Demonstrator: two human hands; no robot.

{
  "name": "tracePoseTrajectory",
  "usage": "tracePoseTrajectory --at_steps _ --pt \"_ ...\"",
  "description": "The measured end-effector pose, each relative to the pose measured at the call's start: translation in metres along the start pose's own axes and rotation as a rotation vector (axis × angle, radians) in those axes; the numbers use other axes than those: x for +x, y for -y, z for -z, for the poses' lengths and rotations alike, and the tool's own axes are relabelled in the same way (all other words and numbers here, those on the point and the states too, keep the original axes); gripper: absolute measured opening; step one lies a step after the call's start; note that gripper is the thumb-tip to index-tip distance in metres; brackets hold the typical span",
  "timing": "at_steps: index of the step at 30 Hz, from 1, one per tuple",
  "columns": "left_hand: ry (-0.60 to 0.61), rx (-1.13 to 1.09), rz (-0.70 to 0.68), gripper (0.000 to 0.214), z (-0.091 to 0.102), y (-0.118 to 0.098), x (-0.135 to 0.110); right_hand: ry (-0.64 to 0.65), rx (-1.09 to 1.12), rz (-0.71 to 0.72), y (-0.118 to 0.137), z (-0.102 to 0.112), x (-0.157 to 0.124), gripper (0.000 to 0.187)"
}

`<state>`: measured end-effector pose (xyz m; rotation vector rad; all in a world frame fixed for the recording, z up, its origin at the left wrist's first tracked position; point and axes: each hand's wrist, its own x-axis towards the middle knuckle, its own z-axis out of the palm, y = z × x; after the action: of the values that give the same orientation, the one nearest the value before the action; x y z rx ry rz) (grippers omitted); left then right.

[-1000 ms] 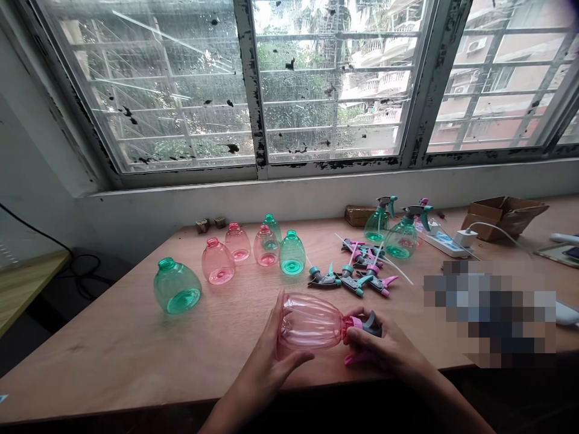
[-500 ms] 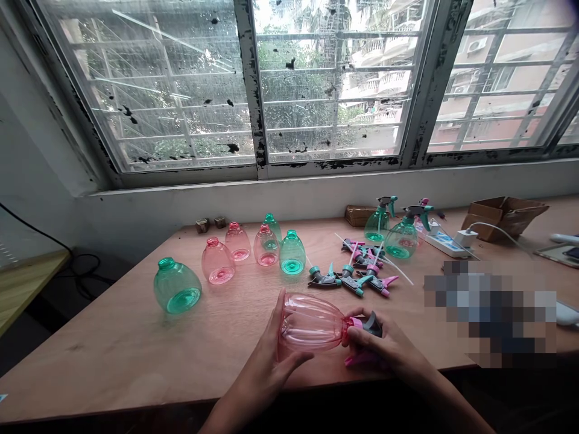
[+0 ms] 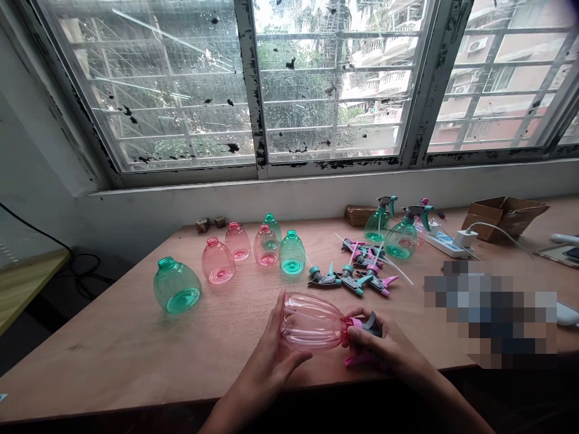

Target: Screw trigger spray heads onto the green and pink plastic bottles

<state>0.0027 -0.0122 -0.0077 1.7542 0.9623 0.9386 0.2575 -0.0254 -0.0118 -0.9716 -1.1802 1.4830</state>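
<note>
A clear pink bottle (image 3: pixel 310 322) lies on its side near the front edge of the wooden table (image 3: pixel 113 343). My left hand (image 3: pixel 271 355) cups its base, fingers wrapped round it. My right hand (image 3: pixel 384 346) grips the grey and pink spray head (image 3: pixel 368 325) at the bottle's neck. Loose spray heads (image 3: pixel 357 274) with white tubes lie just beyond the bottle.
Several open pink and green bottles (image 3: pixel 235 256) stand at the middle left of the table. Two green bottles with spray heads (image 3: pixel 391 229) stand at the back right, near a power strip (image 3: pixel 447 244) and a cardboard box (image 3: pixel 504 214). Windows run along the back.
The pink bottle has turned slightly between my hands; my hands stay in the same place.
</note>
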Motion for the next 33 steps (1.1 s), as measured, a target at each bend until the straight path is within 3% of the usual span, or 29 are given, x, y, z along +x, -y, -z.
tracePoseTrajectory --at_steps 4,13,17,23,30,33 --pt "0.029 -0.037 0.059 0.108 0.0012 0.0003 -0.0007 0.002 -0.002 -0.014 0.0005 0.0004 -0.0003 0.042" --pt "-0.050 0.087 -0.045 0.093 0.0004 -0.0014 0.0001 -0.009 0.019 0.002 0.0011 -0.0014 -0.0009 0.043" --pt "-0.010 0.090 0.001 0.100 0.0021 -0.0015 0.0002 -0.012 0.012 -0.007 0.0017 -0.0015 -0.0012 0.042" --pt "-0.036 0.055 -0.034 0.080 0.0028 -0.0036 0.0016 -0.012 0.055 -0.007 -0.0009 0.0005 -0.0005 0.042" --pt "-0.038 0.089 0.000 0.090 0.0034 -0.0001 0.0009 0.015 0.043 0.014 -0.0043 0.0024 0.0004 0.038" --pt "-0.046 0.042 -0.027 0.081 0.0039 0.0014 0.0028 0.000 0.055 0.005 -0.0031 0.0019 -0.0001 0.039"
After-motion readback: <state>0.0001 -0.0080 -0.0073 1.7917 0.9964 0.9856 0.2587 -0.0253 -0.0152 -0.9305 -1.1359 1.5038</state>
